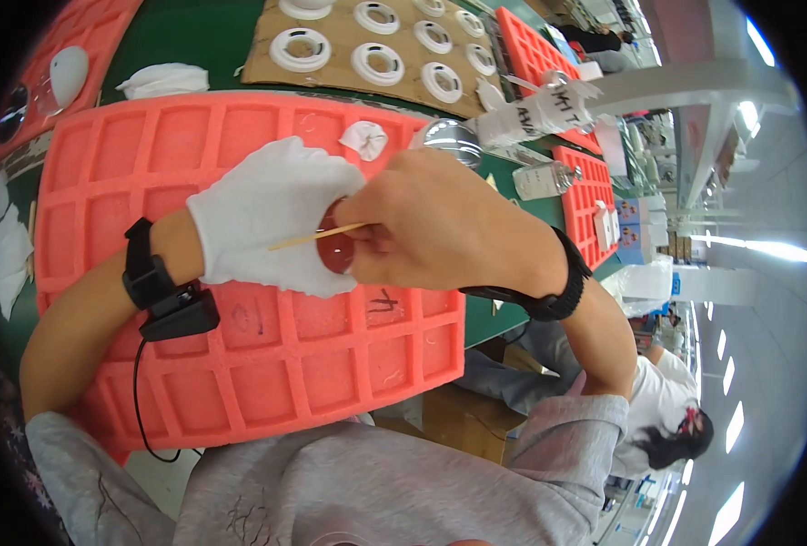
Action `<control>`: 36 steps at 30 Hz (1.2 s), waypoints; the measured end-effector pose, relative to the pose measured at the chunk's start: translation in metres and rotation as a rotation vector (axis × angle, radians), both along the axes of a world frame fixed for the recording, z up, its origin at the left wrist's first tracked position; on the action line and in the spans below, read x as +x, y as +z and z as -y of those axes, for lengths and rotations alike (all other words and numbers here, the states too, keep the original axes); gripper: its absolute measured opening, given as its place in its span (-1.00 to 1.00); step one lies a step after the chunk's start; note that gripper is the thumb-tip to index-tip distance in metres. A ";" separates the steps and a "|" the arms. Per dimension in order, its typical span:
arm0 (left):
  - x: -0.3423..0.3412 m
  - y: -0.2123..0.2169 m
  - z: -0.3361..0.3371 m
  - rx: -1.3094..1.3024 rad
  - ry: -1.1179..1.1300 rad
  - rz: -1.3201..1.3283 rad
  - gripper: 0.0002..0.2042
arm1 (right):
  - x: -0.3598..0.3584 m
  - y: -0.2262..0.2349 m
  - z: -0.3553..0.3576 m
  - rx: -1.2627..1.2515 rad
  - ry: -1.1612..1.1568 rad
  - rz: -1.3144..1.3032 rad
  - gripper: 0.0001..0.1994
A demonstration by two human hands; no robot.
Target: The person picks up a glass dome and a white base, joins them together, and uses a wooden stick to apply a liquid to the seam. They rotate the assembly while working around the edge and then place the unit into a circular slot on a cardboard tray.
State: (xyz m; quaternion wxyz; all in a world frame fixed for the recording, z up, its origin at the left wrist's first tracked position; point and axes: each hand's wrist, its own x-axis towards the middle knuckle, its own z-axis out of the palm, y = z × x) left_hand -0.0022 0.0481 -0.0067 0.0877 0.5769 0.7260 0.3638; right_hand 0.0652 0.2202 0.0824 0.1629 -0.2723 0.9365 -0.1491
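Observation:
My left hand [262, 214], in a white cloth glove, is closed around a glossy dark red round piece [334, 251]. A thin wooden stick [296, 241] is pinched in the fingers of my bare right hand [444, 218] and crosses in front of the red piece. Whether the stick touches it I cannot tell. My right hand hides the right side of the red piece. Both hands are above a coral foam tray [267, 393] divided into square compartments. A crumpled white tissue [364, 139] lies in the tray near its far edge, just beyond my right hand.
Several white rings [377, 64] sit on a cardboard sheet [331, 84] at the back. A glass bottle [545, 180] stands to the right, near another coral tray [585, 196]. Behind my right hand is a shiny round dome [452, 138]. Another person [663, 409] sits at right.

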 end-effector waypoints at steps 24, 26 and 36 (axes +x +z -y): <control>0.000 -0.004 0.011 -0.081 0.046 0.084 -0.60 | -0.002 0.007 -0.016 0.050 0.083 0.074 -0.90; 0.000 -0.003 0.013 -0.082 0.033 0.111 -0.60 | -0.007 0.024 -0.002 0.175 0.089 0.078 -0.88; 0.001 -0.003 -0.004 0.179 -0.095 0.051 -0.69 | -0.027 0.019 0.018 0.366 0.223 0.107 -0.87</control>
